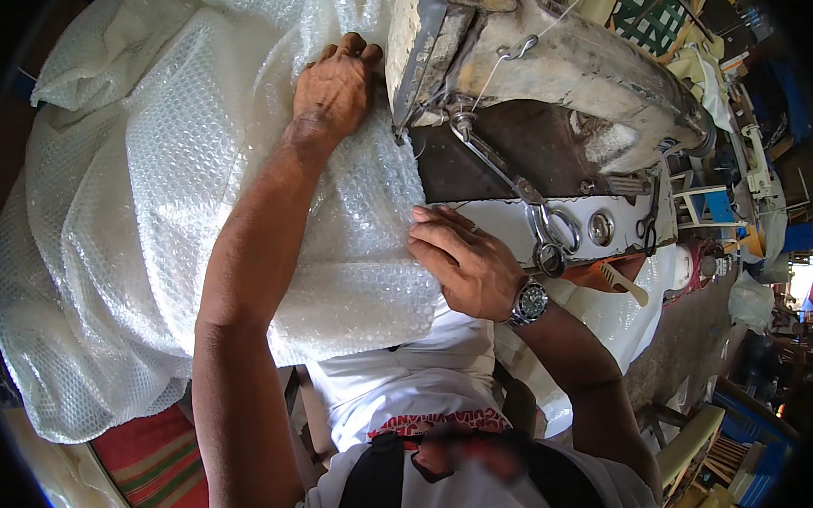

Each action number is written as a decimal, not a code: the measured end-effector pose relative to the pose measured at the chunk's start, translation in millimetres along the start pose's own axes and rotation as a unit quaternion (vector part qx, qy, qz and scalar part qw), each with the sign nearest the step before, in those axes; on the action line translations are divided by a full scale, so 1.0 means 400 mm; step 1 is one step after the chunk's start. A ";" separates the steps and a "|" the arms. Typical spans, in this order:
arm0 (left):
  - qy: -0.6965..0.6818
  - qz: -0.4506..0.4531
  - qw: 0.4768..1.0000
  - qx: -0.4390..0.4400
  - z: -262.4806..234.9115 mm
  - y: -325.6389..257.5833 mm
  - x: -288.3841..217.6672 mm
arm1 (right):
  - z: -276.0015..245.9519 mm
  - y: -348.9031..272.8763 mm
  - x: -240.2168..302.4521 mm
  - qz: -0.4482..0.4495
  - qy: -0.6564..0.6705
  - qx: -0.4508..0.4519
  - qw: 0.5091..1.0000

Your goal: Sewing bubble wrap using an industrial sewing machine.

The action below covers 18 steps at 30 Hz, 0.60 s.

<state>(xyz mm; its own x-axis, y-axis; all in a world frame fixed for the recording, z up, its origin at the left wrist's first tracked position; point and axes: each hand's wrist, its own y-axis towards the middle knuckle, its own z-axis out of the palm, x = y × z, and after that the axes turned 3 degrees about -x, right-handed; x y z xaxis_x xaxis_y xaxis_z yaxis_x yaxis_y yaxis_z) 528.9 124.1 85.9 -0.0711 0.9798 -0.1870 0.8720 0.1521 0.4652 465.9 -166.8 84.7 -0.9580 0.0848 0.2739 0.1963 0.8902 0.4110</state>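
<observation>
1. A person is sitting at a sewing machine (544, 72), and a big sheet of bubble wrap (146, 203) is lying across the lap and spreading away to the person's left.
2. The bubble wrap is bunched into folds; its long axis is running from the lower left of the view up toward the machine's needle end, with one edge lying against the machine's white bed (515, 216).
3. The left hand (333, 88) is resting palm down on the bubble wrap just beside the machine's head, fingers curled over a fold and pressing it flat rather than gripping it.
4. The right hand (467, 265) is lying half open, fingers stretched toward the left, with the fingertips (420, 218) touching the edge of the bubble wrap where it is meeting the bed; whether it is pinching the edge cannot be told.
5. A wristwatch (528, 301) is sitting on the right wrist.
6. A pair of scissors (548, 233) is hanging at the front of the machine, just beyond the right hand.
7. A pale comb (624, 282) is lying near the scissors, lower on the worktop.
8. A red striped cloth (160, 469) is showing under the bubble wrap at the lower left.
</observation>
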 end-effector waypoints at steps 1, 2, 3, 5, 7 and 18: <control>0.007 0.004 1.000 -0.001 0.001 0.005 0.003 | 0.000 0.004 -0.003 0.000 -0.001 0.000 1.000; 0.014 0.008 1.000 0.001 0.002 0.009 0.006 | 0.001 0.008 -0.005 0.002 0.000 0.002 1.000; 0.012 0.007 1.000 0.001 0.004 0.012 0.009 | 0.001 0.012 -0.007 0.002 0.001 0.004 1.000; 0.017 -0.006 1.000 0.015 0.005 0.019 0.015 | 0.001 0.020 -0.011 0.012 0.011 0.008 1.000; 0.011 -0.013 1.000 0.019 0.007 0.025 0.021 | 0.002 0.027 -0.015 0.020 0.023 0.015 0.999; 0.015 0.000 1.000 -0.009 0.035 0.073 0.052 | 0.006 0.065 -0.054 0.042 0.013 0.022 0.999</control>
<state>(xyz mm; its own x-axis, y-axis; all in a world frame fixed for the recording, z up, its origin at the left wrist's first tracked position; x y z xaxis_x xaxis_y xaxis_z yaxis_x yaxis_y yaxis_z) 559.8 147.0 83.6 -0.0849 0.9833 -0.1608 0.8635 0.1532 0.4805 491.2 -144.5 87.3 -0.9331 0.1486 0.3276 0.2654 0.8991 0.3482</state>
